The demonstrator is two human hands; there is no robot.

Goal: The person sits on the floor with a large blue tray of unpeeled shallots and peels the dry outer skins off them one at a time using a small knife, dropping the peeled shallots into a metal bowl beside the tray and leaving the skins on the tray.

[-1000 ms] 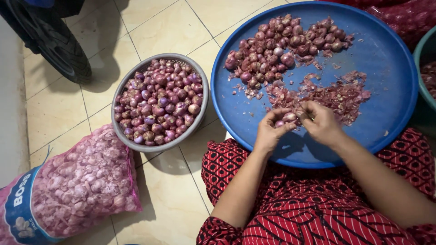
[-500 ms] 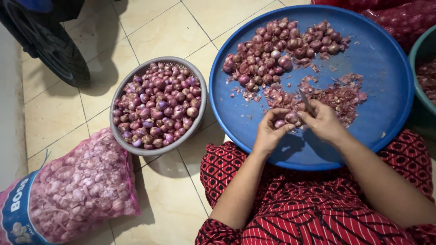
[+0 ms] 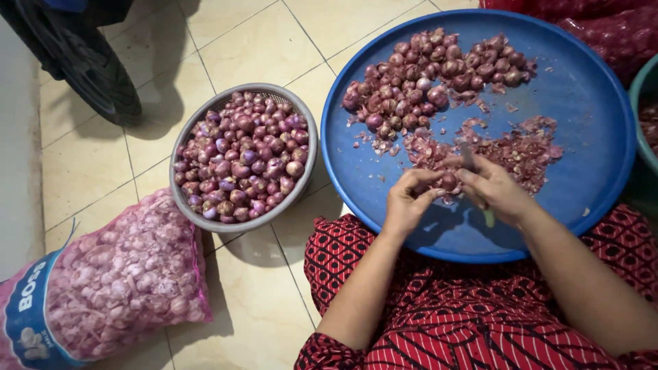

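Two hands – left hand [image 3: 409,201], right hand [image 3: 495,192] – hold one shallot [image 3: 449,181]

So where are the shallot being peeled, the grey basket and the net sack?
shallot [image 3: 449,181]: head view, on its rounded skin between both hands.
grey basket [image 3: 179,205]: head view, on its left rim.
net sack [image 3: 123,281]: head view, on its bulging pink middle.
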